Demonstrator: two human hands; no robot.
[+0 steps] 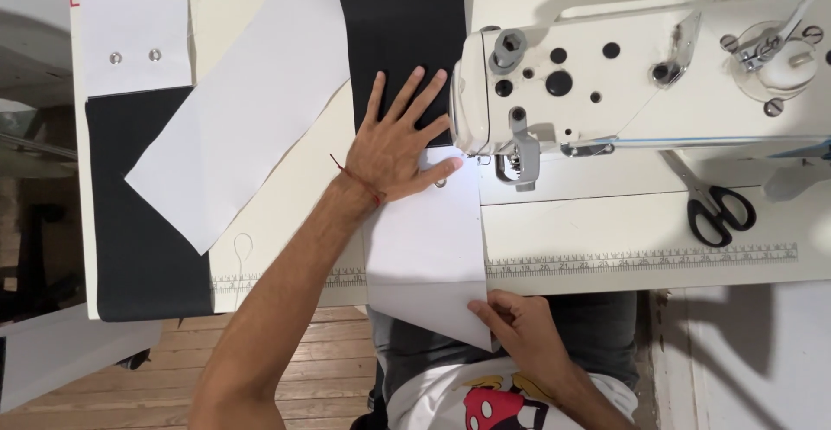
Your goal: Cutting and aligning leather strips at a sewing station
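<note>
White fabric strip (426,248) runs from under the sewing machine (640,67) toward the near table edge, overhanging it. The left hand (394,140) lies flat on its far end, fingers spread wide, gripping nothing. The right hand (519,322) pinches the strip's near corner between thumb and fingers. Black scissors (714,205) lie well to the right.

left hand (394,140): thin red wrist thread | arms: bare, sleeveless | torso: white printed shirt, grey trousers
</note>
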